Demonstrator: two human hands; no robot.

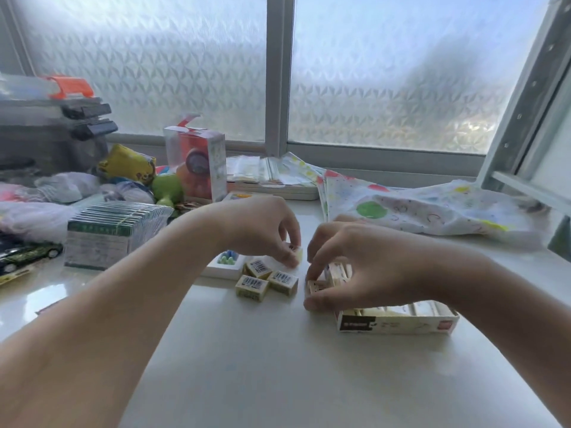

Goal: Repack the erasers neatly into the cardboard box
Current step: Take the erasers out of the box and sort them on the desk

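A glossy white tabletop (247, 366) carries three barcoded yellow erasers (265, 278) mid-frame, an open cardboard box (395, 322) lower right.

On the white tabletop (247, 350), the left hand (262, 230) pinches one eraser (297, 254) above three loose erasers (265, 281), while at three o'clock the right hand (364, 264) presses erasers into the cardboard box (398, 324).
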